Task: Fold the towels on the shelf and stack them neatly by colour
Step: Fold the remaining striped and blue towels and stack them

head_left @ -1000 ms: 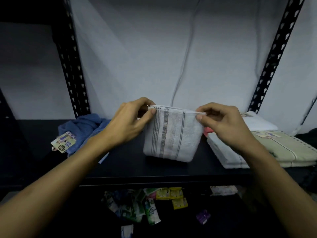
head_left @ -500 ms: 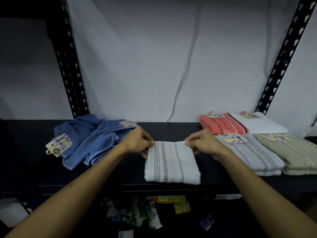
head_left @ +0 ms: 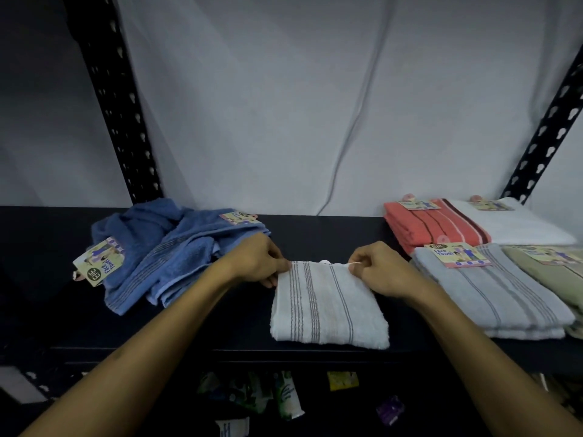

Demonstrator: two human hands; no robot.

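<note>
The white striped towel has been laid flat on the shelf at centre frame; its far corners are pinched by the left hand and right hand.

A shop or stockroom: a black slotted-steel shelf against a pale wall carries face towels still wearing cardboard retail tags, folded stacks at right, a loose blue heap at left, and small packaged toiletries lie on the level below.
</note>
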